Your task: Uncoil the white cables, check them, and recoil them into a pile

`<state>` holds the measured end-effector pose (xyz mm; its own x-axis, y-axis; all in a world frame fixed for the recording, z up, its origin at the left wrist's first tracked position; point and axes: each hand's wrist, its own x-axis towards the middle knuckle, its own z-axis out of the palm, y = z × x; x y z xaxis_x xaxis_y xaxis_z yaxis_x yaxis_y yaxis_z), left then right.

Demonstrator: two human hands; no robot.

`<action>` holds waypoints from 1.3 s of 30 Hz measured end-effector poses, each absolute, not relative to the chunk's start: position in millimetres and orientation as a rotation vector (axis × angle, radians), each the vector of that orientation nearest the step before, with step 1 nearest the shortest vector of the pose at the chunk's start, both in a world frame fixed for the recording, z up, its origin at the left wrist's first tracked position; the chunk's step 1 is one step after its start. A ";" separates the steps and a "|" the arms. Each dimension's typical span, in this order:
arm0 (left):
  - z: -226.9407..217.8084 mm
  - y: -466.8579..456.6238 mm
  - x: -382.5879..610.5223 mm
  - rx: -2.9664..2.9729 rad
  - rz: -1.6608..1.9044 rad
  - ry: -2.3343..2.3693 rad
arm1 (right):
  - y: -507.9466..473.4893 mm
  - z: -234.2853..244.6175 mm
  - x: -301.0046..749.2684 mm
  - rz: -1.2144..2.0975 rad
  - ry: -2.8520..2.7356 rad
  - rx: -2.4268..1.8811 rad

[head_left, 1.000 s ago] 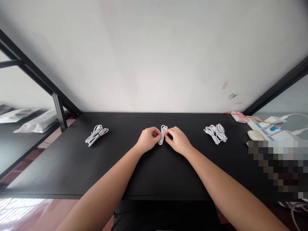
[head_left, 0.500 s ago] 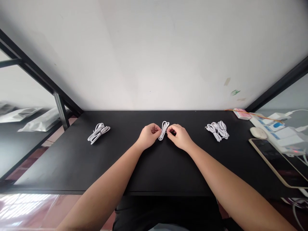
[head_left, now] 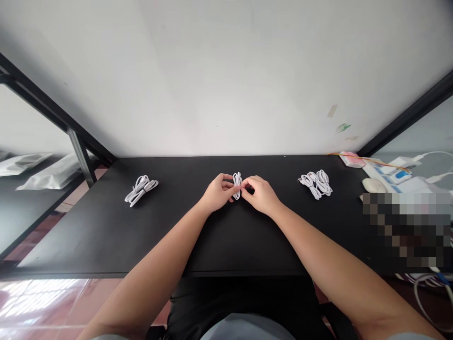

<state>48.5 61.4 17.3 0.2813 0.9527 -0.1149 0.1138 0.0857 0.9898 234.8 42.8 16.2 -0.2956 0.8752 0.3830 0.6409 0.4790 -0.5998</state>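
A small coiled white cable [head_left: 237, 183] stands upright above the middle of the black table [head_left: 226, 236], pinched between both my hands. My left hand [head_left: 216, 193] grips its left side with closed fingers. From the right, my right hand [head_left: 259, 194] pinches the coil's middle with thumb and fingertips. The lower part of the coil is hidden between my fingers.
One bundled white cable [head_left: 140, 190] lies at the table's left. A pile of several bundled white cables [head_left: 316, 183] lies at the right. Further right are a white mouse [head_left: 373, 185], chargers, white boxes and a blurred patch. Plastic bags [head_left: 46, 174] lie on a shelf at left.
My hands have drawn closer together on the coil, which now looks shorter and more squeezed. The view has shifted slightly, so everything sits a little higher in the frame.
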 end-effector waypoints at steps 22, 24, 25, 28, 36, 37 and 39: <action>12.4 65.8 37.0 1.129 0.960 0.712 | 38.5 21.6 231.5 0.095 -2.229 -1.255; 13.3 65.2 36.0 1.169 0.968 0.703 | 37.8 22.0 230.1 0.104 -2.208 -1.276; 14.3 64.7 35.4 1.192 0.975 0.695 | 37.7 22.4 229.6 0.123 -2.190 -1.279; 18.3 63.4 33.2 1.245 0.995 0.663 | 39.1 23.3 229.6 0.212 -2.132 -1.253; 21.6 63.1 29.4 1.153 0.915 0.520 | 64.5 14.5 235.6 0.834 -1.892 -1.282; 21.9 63.4 29.0 1.124 0.911 0.500 | 67.3 14.4 235.2 0.900 -1.884 -1.278; 23.1 63.9 27.8 1.072 0.906 0.466 | 69.5 16.7 232.8 0.931 -1.869 -1.262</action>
<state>27.8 63.9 23.1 0.5690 0.8174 0.0896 -0.4023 0.1817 0.8973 232.8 69.5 16.7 -0.2915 0.9454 0.1460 0.4525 0.2707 -0.8497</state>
